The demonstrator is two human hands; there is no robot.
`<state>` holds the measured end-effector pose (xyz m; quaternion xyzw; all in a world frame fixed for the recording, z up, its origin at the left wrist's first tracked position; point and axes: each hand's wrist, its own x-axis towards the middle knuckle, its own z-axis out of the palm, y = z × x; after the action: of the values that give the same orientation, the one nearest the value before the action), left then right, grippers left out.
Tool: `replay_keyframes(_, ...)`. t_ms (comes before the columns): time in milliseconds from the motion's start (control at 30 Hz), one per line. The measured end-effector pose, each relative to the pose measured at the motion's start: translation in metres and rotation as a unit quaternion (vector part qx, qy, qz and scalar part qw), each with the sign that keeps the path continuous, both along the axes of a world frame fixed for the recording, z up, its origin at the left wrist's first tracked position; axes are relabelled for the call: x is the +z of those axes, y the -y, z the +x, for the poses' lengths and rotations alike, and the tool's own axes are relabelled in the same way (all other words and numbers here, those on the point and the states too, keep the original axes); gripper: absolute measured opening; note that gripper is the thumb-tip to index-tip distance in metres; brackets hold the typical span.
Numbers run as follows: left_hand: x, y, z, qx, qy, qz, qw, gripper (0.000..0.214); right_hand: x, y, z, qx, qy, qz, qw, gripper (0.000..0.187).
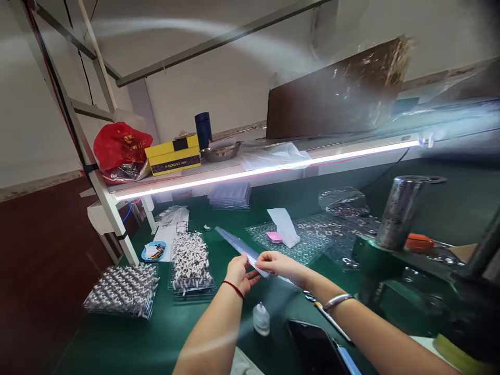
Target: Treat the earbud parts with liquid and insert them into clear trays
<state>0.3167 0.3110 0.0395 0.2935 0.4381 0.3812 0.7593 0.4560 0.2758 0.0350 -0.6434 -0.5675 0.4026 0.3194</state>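
Left hand [239,275] and right hand [278,263] pinch one clear tray [236,242] near one bottle [261,320]

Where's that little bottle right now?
In the head view, the bottle stands on the green table, low and near the picture's centre, just left of the phone and below the left hand.

At mid-frame, a sheet [231,238], or possibly a tray, slanted from the left hand [239,272] and right hand [278,263] toward the back. Below them, a bottle [261,320] stood left of a phone [317,344]. Two loaded racks [148,307] sat at lower left, a dish [164,247] behind the outer one. Upper left, a shelf [221,165] held a box [174,155] left of a bowl [222,152].
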Motion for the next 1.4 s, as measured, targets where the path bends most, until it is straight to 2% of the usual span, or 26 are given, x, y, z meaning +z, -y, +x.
replay_keyframes(200,0.021,-0.008,0.005,-0.045,-0.033,0.055,0.997,0.031,0.021,-0.009,-0.003,-0.044,-0.037,0.035,0.998,0.031)
replay_keyframes(333,0.032,-0.009,0.003,-0.057,-0.040,0.112,0.991,0.029,0.034,-0.008,-0.007,-0.043,-0.082,0.042,0.995,0.031)
replay_keyframes(567,0.047,-0.001,-0.003,-0.067,-0.049,0.207,0.975,0.025,0.044,0.003,-0.008,-0.044,-0.160,0.040,0.985,0.032)
replay_keyframes(800,0.051,0.001,-0.004,-0.066,-0.080,0.264,0.959,0.024,0.043,0.007,-0.015,-0.063,-0.171,0.071,0.981,0.032)
replay_keyframes(1133,0.057,0.001,-0.011,-0.090,-0.076,0.290,0.950,0.021,0.052,-0.001,-0.007,-0.005,-0.091,0.088,0.992,0.029)
replay_keyframes(1400,0.051,0.001,-0.007,-0.089,-0.085,0.302,0.945,0.023,0.054,0.006,-0.003,0.003,-0.068,0.090,0.994,0.029)
